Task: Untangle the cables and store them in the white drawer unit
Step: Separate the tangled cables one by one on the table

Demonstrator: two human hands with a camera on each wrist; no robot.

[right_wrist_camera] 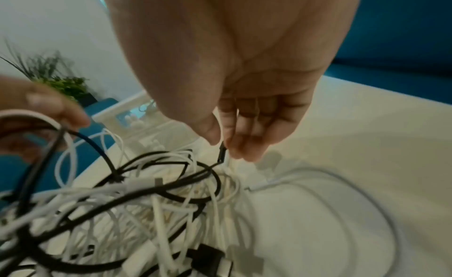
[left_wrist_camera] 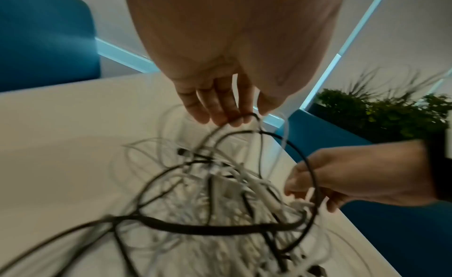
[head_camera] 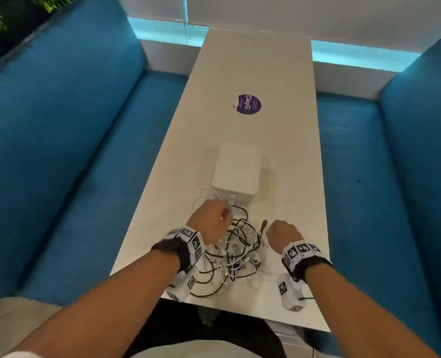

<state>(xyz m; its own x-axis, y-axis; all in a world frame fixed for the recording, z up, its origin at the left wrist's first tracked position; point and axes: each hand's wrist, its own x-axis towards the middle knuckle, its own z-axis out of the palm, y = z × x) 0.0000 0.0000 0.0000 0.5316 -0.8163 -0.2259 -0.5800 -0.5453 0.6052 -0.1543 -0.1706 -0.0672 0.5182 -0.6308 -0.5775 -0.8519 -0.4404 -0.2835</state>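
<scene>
Both hands pinch the limp, snag-prone cables: left hand a loop, right hand the black plug, the best hold

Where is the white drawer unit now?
In the head view, the drawer unit stands mid-table, just beyond the cable tangle and nearer than the purple sticker.

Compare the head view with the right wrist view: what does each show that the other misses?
Only the head view shows the white drawer unit whole, standing just beyond the cable tangle, plus the purple sticker farther up the table.

Only the right wrist view shows the right hand pinching a black connector between thumb and fingertips.

Both show the black and white cables knotted together and the left hand lifting loops.
</scene>
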